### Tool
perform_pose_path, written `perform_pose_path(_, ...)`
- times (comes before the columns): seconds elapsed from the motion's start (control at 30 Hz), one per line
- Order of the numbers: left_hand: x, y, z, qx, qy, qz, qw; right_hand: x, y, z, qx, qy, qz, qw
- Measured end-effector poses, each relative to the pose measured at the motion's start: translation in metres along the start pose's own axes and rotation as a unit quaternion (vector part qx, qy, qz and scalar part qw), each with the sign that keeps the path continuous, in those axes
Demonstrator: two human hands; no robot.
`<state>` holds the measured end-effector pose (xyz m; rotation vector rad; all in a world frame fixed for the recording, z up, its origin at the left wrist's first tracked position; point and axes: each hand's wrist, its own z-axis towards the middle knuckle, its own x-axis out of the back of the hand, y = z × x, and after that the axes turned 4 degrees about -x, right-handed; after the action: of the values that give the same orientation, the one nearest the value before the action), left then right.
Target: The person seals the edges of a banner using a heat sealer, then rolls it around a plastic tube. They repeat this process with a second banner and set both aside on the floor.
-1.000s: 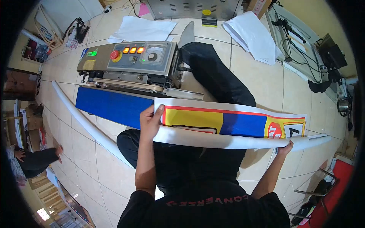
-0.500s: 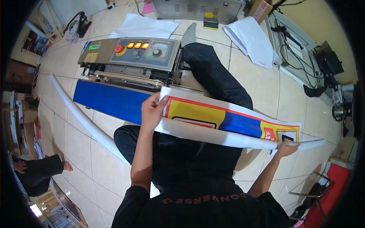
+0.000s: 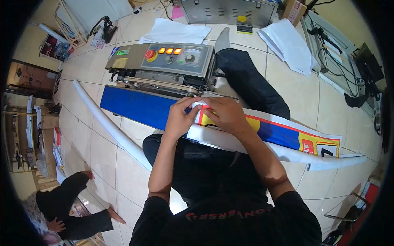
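Observation:
A printed banner [image 3: 280, 136] with red, yellow and blue areas and a white border lies slantwise across my lap, its lower side rolled or folded into a long white curl. My left hand [image 3: 181, 118] pinches its upper left corner, thumb on the printed face. Close beside it, my right hand [image 3: 225, 115] has its fingers bent onto the same corner and closed on the edge. The fingertips of both hands nearly meet there and cover part of the print. Just beyond the hands stands a band sealer [image 3: 164, 63] with lit orange switches; its blue conveyor belt [image 3: 135, 107] runs up to my left hand.
A long white strip [image 3: 111, 127] curves over the tiled floor at left. White sheets [image 3: 176, 30] lie behind the machine, and another white sheet [image 3: 287, 47] lies farther right. A metal box [image 3: 227, 11] stands at the back. Another person's legs [image 3: 76, 205] are at lower left.
My right hand has left the banner's far right end and come to its upper left corner, next to my left hand. The view has shifted, so the scene sits farther right.

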<state>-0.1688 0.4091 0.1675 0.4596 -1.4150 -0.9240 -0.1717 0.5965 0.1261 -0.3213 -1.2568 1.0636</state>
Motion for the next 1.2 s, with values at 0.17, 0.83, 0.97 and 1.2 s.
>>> perform_pose_path(0.17,0.007,0.006,0.004,0.022,-0.026,0.058,0.998,0.001,-0.004,0.009,-0.115,-0.061,-0.007,0.991)
perform_pose_path(0.83,-0.057,-0.036,-0.014,0.140,0.129,-0.177,0.965,0.080,0.044,-0.047,-0.185,-0.179,0.007,0.966)
perform_pose_path(0.97,-0.079,-0.038,-0.010,0.112,0.125,-0.153,0.974,0.105,0.067,-0.073,-0.191,-0.153,0.035,0.969)
perform_pose_path(1.2,-0.113,-0.046,0.002,0.056,0.177,-0.094,0.978,0.105,0.084,-0.080,-0.209,-0.151,0.017,0.966)
